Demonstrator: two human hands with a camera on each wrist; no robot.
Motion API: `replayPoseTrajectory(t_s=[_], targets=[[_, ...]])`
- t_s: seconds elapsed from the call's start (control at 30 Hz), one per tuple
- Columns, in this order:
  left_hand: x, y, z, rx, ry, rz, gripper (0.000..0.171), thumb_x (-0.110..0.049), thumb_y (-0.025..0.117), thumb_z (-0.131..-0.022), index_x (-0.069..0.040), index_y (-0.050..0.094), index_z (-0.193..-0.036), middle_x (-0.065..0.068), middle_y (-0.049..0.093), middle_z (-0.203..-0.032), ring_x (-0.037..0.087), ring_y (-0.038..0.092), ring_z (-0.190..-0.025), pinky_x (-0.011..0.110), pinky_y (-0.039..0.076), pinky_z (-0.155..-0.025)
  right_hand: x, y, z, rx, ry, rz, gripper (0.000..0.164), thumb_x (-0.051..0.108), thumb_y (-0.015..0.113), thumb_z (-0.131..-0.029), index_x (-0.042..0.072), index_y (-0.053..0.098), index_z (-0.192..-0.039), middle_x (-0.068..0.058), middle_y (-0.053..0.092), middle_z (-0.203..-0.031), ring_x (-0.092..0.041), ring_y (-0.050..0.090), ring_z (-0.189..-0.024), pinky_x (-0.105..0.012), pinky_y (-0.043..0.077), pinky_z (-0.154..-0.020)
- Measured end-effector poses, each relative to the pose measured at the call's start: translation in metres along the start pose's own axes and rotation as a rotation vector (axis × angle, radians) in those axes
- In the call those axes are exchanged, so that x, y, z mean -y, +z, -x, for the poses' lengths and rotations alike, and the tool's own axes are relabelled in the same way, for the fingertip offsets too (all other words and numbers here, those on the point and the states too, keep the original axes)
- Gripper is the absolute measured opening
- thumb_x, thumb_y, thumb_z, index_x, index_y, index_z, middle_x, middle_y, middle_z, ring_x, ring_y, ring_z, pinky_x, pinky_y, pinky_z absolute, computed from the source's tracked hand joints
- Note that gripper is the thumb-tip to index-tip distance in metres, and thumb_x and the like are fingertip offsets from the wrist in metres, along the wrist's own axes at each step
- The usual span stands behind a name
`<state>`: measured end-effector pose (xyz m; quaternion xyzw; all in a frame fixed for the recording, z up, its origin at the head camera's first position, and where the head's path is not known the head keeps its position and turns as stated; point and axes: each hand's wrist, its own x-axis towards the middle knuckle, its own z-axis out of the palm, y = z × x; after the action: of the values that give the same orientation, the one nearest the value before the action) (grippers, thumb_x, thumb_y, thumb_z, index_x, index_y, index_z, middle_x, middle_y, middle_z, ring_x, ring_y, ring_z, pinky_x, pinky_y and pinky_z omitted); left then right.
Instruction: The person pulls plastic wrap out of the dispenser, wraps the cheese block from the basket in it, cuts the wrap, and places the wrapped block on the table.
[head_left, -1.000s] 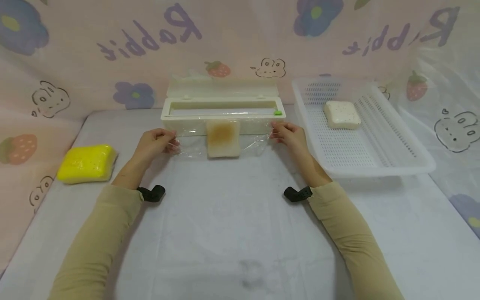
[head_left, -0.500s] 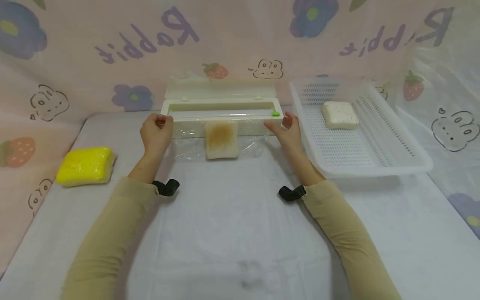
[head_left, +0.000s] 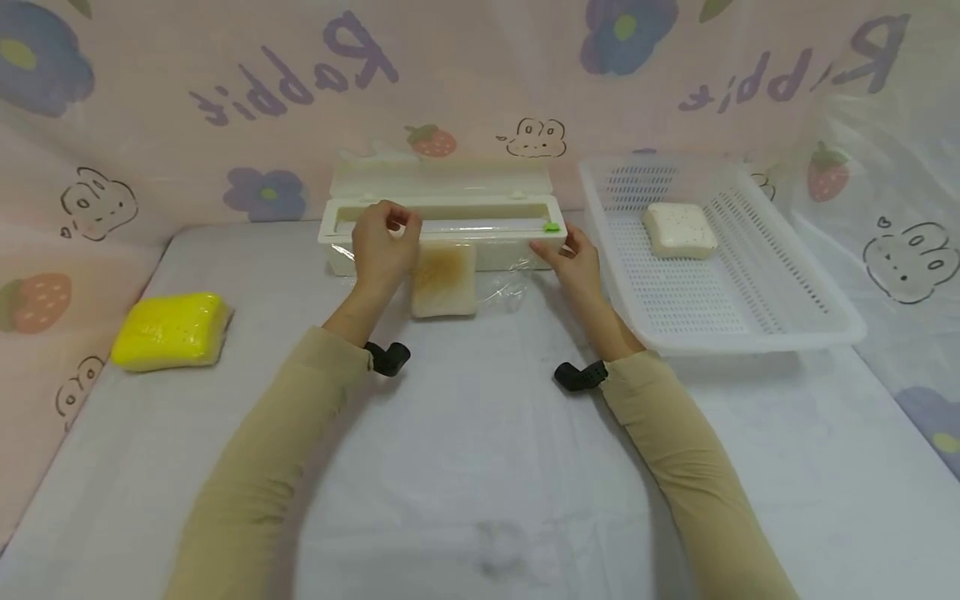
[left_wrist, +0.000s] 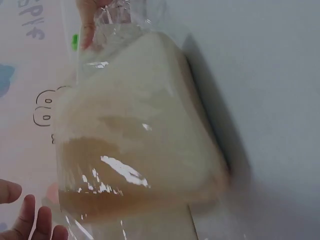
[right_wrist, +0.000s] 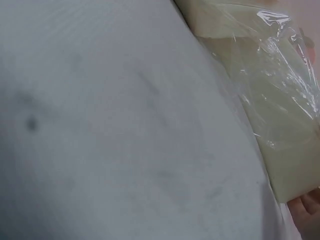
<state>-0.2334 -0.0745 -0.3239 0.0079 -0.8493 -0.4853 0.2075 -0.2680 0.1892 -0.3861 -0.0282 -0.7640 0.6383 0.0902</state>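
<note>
A pale bread slice with a browned patch (head_left: 444,279) leans against the front of the cream cling film box (head_left: 510,254). Clear cling film (head_left: 506,287) drapes from the box over the slice; in the left wrist view the film shines across the bread slice (left_wrist: 135,130). My left hand (head_left: 384,250) hovers at the box front, just left of the slice. In the left wrist view its thumb and fingers (left_wrist: 25,220) stand apart with nothing between them. My right hand (head_left: 576,260) grips the right end of the box, thumb at the front, near the green cutter slider (head_left: 551,227).
A white perforated basket (head_left: 750,342) stands at the right with a speckled cream block (head_left: 680,231) in it. On the left lies a yellow wrapped block (head_left: 172,332). The box lid (head_left: 442,177) stands raised at the back, before the patterned curtain (head_left: 465,75).
Both hands have let go of the film's sides. My left hand went up to the box's left end, then rightward towards the slice. My right hand moved onto the box's right end.
</note>
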Motion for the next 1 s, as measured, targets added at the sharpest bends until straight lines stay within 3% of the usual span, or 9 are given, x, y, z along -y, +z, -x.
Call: replayPoseTrajectory(t_s=[0.3,0.6,0.93,1.0], targets=[[-0.019,0.031,0.0,0.112,0.043,0.005,0.021,-0.02,0.064,-0.089,-0.001,0.066,-0.097,0.013,0.066,-0.099,0.026,0.056,-0.094,0.031,0.044,-0.084,-0.002,-0.001,-0.001,-0.011,0.011,-0.008,0.065,0.016,0.077,-0.082,0.009,0.049,-0.14,-0.016,0.057,-0.134,-0.025,0.061,-0.111,-0.02,0.052,-0.084],[-0.036,0.061,0.001,0.252,0.092,0.006,0.026,-0.024,0.064,-0.092,-0.005,0.064,-0.11,0.009,0.064,-0.109,0.025,0.055,-0.105,0.031,0.044,-0.092,-0.003,-0.002,0.001,-0.006,0.019,-0.001,0.062,0.017,0.076,-0.083,0.011,0.051,-0.139,-0.016,0.058,-0.133,-0.028,0.06,-0.115,-0.03,0.052,-0.092],[-0.055,0.092,0.007,0.338,0.15,-0.125,0.035,-0.027,0.063,-0.093,-0.007,0.061,-0.122,0.007,0.064,-0.12,0.022,0.055,-0.113,0.032,0.044,-0.099,-0.006,-0.003,-0.001,0.01,-0.025,0.016,0.062,0.021,0.076,-0.083,0.011,0.051,-0.139,-0.016,0.06,-0.131,-0.028,0.062,-0.111,-0.02,0.053,-0.08],[-0.057,0.098,0.008,0.358,0.163,-0.162,0.037,-0.027,0.062,-0.094,-0.007,0.06,-0.125,0.007,0.063,-0.122,0.022,0.054,-0.117,0.032,0.043,-0.1,-0.005,-0.002,0.0,0.017,-0.03,0.02,0.062,0.021,0.075,-0.084,0.012,0.05,-0.14,-0.016,0.059,-0.132,-0.028,0.062,-0.113,-0.023,0.054,-0.084]])
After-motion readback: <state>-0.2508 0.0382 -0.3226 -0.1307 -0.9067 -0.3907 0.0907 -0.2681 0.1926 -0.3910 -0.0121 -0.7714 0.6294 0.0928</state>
